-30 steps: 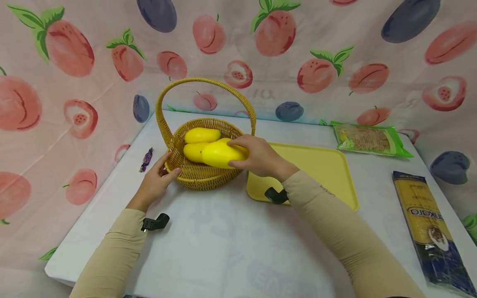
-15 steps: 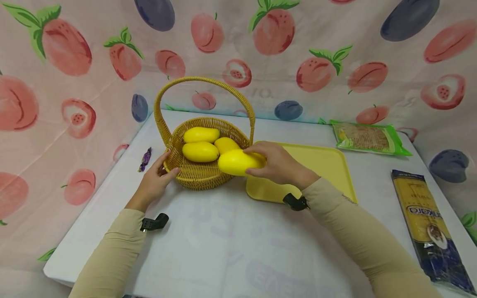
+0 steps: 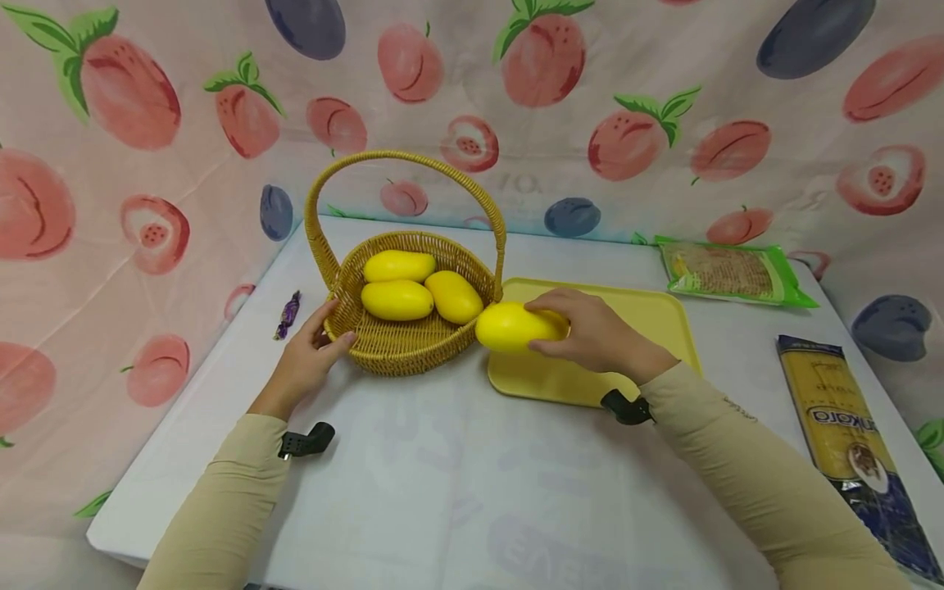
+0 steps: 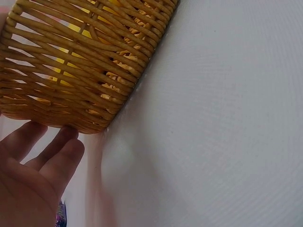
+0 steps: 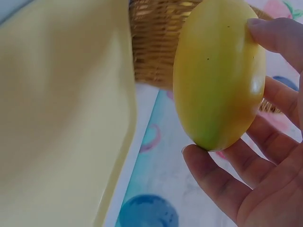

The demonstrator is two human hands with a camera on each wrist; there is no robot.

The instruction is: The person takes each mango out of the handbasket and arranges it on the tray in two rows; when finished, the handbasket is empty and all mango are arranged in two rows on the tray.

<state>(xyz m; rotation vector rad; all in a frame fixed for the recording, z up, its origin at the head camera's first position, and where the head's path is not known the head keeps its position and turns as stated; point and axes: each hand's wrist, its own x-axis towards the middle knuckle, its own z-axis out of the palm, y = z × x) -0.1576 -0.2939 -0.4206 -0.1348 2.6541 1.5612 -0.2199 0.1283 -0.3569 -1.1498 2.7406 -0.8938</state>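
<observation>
A yellow mango (image 3: 512, 327) is in my right hand (image 3: 590, 332), thumb on one side and fingers on the other. In the head view it is just right of the wicker basket (image 3: 398, 360), over the left part of the yellow tray (image 3: 538, 381). The right wrist view shows a greenish patch near one end of the mango (image 5: 220, 75). My left hand (image 3: 306, 360) grips the basket's left rim, fingers against the outer weave (image 4: 71, 90) and thumb over the edge. Inside the basket lie three more mangoes, one of them (image 3: 397, 301) nearest the front.
Left of the basket lies a purple-wrapped candy (image 3: 288, 315). A green-edged food packet (image 3: 726, 274) lies behind the tray, and a blue and yellow pasta packet (image 3: 841, 418) lies along the right side. The basket's tall handle (image 3: 404, 156) arches above it.
My right hand has carried the mango rightward, out from over the basket to above the tray, uncovering the mango at the basket's right. My left hand stays on the rim.
</observation>
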